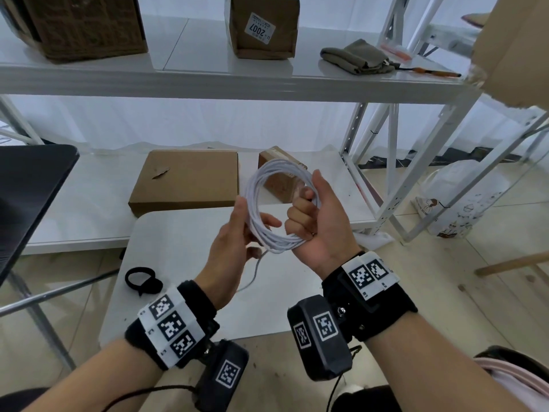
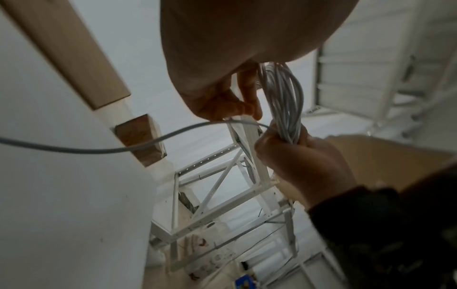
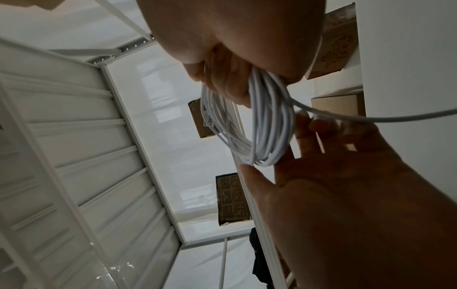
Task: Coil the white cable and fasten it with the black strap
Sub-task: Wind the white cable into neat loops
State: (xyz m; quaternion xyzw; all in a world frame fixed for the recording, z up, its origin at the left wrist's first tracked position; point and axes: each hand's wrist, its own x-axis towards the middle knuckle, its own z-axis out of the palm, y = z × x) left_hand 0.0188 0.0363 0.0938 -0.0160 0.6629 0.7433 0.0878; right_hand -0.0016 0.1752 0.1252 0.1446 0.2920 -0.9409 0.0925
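The white cable (image 1: 277, 244) is wound into a round coil that I hold in the air above the small white table (image 1: 184, 233). My right hand (image 1: 309, 215) grips the coil's right side with curled fingers. My left hand (image 1: 237, 233) is at the coil's left side, with the bundle running between thumb and forefinger. Its lower fingers curl by the loose tail (image 1: 255, 272), which hangs down to the table. The wrist views show the coil (image 2: 284, 97) (image 3: 269, 127) and the tail (image 2: 99, 150) (image 3: 395, 118). The black strap (image 1: 152, 284) lies looped on the table's left part, apart from both hands.
Behind the coil a flat cardboard box (image 1: 187, 179) and a small box (image 1: 282, 185) lie on a low white shelf. More boxes (image 1: 264, 25) stand on the upper shelf. A dark panel (image 1: 29, 197) is at the left, white rack posts (image 1: 386, 173) and a plastic bag (image 1: 457, 197) at the right.
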